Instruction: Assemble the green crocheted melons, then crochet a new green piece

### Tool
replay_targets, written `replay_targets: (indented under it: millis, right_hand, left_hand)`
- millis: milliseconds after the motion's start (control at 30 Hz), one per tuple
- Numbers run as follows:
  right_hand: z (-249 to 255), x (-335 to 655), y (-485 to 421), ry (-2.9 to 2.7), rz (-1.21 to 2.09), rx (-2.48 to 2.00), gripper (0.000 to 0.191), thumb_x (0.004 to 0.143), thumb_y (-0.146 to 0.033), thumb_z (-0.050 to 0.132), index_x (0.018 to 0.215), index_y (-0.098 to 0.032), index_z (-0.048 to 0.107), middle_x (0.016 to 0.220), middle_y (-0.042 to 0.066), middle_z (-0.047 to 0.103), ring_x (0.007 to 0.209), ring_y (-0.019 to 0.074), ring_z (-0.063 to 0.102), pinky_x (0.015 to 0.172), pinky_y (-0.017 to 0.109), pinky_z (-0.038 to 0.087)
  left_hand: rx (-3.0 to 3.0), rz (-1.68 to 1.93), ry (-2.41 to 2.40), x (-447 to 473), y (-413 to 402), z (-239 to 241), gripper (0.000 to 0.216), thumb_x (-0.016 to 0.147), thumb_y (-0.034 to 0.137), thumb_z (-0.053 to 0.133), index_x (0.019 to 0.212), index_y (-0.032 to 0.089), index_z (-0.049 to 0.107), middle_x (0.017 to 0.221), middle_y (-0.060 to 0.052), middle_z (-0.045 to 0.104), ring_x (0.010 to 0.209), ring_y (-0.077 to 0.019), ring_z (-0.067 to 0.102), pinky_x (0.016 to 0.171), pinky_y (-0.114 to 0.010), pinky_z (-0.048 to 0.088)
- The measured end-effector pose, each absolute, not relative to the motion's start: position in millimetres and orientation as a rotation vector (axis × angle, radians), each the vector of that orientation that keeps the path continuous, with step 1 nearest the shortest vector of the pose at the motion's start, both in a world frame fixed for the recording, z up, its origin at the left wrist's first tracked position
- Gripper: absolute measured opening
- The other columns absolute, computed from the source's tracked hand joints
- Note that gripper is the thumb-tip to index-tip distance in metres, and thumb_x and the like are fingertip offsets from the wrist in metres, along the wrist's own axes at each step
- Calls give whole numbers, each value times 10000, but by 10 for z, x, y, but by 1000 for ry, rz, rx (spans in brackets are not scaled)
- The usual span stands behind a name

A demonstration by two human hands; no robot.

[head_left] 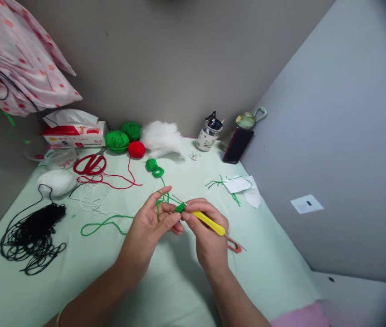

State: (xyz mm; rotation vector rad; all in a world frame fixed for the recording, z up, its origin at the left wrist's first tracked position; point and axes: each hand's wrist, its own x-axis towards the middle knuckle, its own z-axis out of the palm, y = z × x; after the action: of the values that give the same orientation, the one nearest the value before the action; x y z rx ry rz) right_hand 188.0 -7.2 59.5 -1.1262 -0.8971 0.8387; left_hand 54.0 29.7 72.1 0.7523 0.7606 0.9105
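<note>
Between my two hands is a small piece of green crochet work (180,208). My left hand (155,220) pinches it between thumb and fingers, with green yarn (170,198) running over the raised index finger. In my right hand (211,231) is a crochet hook with a yellow handle (209,222); its metal tip meets the green piece. A second thin metal shaft sticks out past the handle's lower end. Under the right hand's edge lies an orange looped item (235,245), partly hidden. Beyond my hands, a small wound bundle of green yarn (152,165) rests on the table.
Along the back stand a tissue box (77,134), green yarn balls (117,141), a red ball (136,149), white stuffing (162,138), a pen jar (208,136) and a phone (238,145). Red scissors (90,164), white yarn (56,182) and black yarn (39,231) lie left. Paper scraps (240,185) lie right.
</note>
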Motion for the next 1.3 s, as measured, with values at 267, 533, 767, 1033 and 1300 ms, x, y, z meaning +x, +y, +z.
replay_targets:
  millis: [267,533,767,1033,1300]
  right_hand:
    - [538,1895,-16,-608,1255,-978,225,724,-313,882,847,-241,709,727,-30,685,637,132,625,639,279,556]
    - [515,1853,1,-647,1167,-1060,178,736,-278,869,846,-229,737,736,-22,700,652,131,639,578,237,522]
    - [615,1902,-93,-1010,926,-1108,83,888,-260,761,953,-292,801,917,-6,749,809,123,703,724,215,554]
    - [512,1961,-57,-981,920,-983,143,966,-291,679,1015,-306,812,992,19,745,911,153,679,799,271,537]
    - [589,1953,-63,-869,1039,-937,130,947,-340,708,970,-266,812,944,20,776,786,117,668,731,244,537]
  left_hand:
    - [578,862,686,548,282,748,551,844,183,807,1345,160,580,671,59,625,592,-80,580,588,-190,475]
    - [519,925,677,554,278,733,502,867,163,783,1332,173,594,833,34,642,667,-84,633,579,-177,524]
    - [543,911,713,519,308,771,498,874,175,789,1335,161,600,816,34,655,646,-79,665,631,-180,553]
    - [657,873,665,509,287,764,401,889,239,785,1265,189,656,892,10,688,791,-110,697,822,-242,558]
    - [797,832,699,457,303,783,635,888,253,776,1455,193,496,782,29,675,675,-119,658,666,-245,528]
